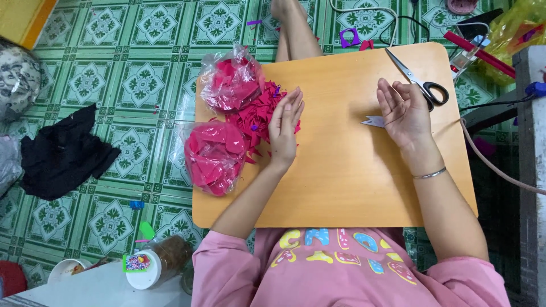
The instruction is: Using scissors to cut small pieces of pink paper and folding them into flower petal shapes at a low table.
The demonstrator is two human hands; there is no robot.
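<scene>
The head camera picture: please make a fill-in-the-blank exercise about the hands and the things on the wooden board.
1. The left hand rests beside a pile of cut pieces whose colour is ____.
2. Beyond the right hand, on the wooden board, lie black-handled ____.
3. The two clear plastic bags of pink pieces sit at the board's ____ edge.
4. The right wrist wears a thin silver ____.

Missing words: pink; scissors; left; bangle
</scene>
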